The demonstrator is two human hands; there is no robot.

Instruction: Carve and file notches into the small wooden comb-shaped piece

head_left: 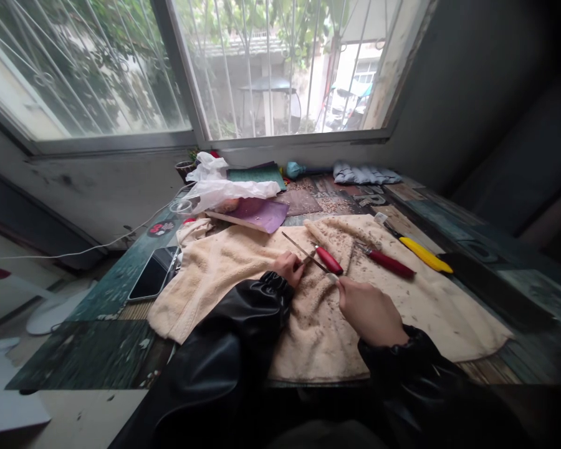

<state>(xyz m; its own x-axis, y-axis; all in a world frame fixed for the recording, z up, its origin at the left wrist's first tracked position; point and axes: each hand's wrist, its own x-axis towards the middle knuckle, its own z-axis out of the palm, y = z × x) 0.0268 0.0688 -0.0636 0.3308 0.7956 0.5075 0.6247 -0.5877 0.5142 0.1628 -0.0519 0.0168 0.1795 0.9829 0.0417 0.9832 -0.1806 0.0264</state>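
My right hand [370,310] is closed round the handle end of a slim file [303,251], whose thin dark shaft points up and to the left. My left hand [290,268] pinches a small brownish piece [310,256], and the file crosses over it. The piece is too small to make out fully. Beneath both hands lies a rumpled cream towel [397,318] sprinkled with shavings. A red-handled tool [328,259] rests just beyond the file. Further right on the towel are a second red-handled carving tool [389,262] and a yellow-handled tool [424,254].
A phone [153,273] lies on the table's left side. Behind the towel are a purple sheet [262,214], a white plastic bag [234,193], a green mat [255,176] and scattered shavings. A grey padded bundle [365,173] sits by the barred window.
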